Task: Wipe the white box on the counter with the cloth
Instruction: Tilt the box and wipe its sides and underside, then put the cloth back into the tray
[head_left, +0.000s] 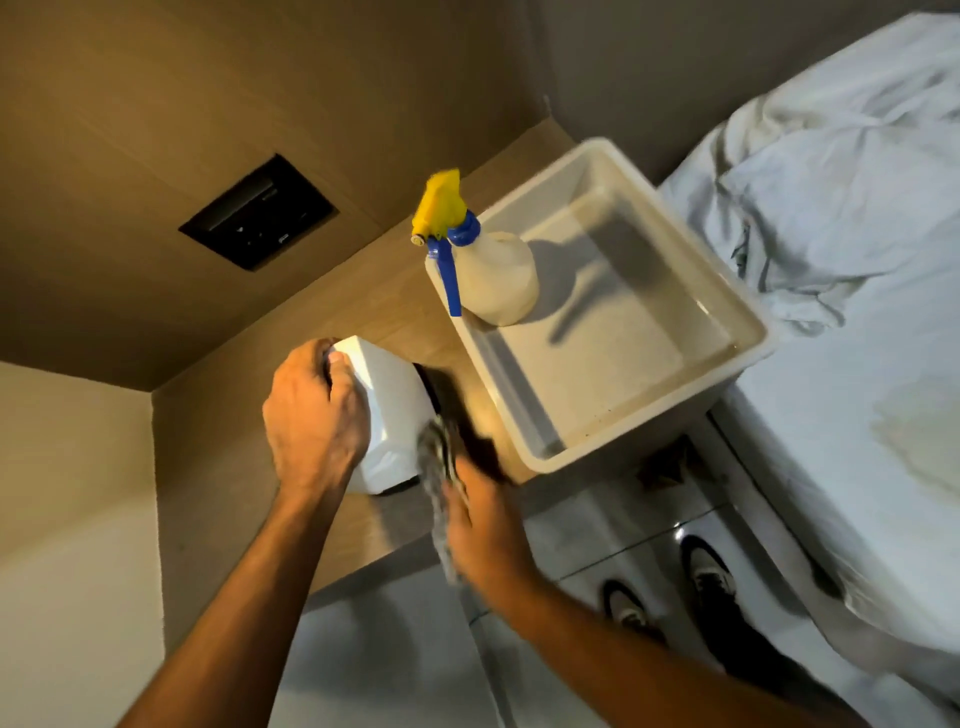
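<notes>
Left hand (314, 415) is clamping the white box (392, 415) from its far-left side, steadying it on the counter (384, 306). Right hand (480, 530) is bunching the cloth (439, 467) against the box's right face. Long axis is running away from the hands, so I'd wipe along it.

We see two bare forearms, no sleeves in view, no watch, no bands, no rings that we can make out. Left hand (317, 415) sharp: knuckles and tendon lines plain on its back, thumbnail short. Right hand (485, 530) blurred, detail lost at fingers. Toward 5 o'clock from right hand, we see two shoes (670, 584): dark uppers, pale toe caps, pale laces on right one. Legs above them dark, cloth unclear.
</notes>
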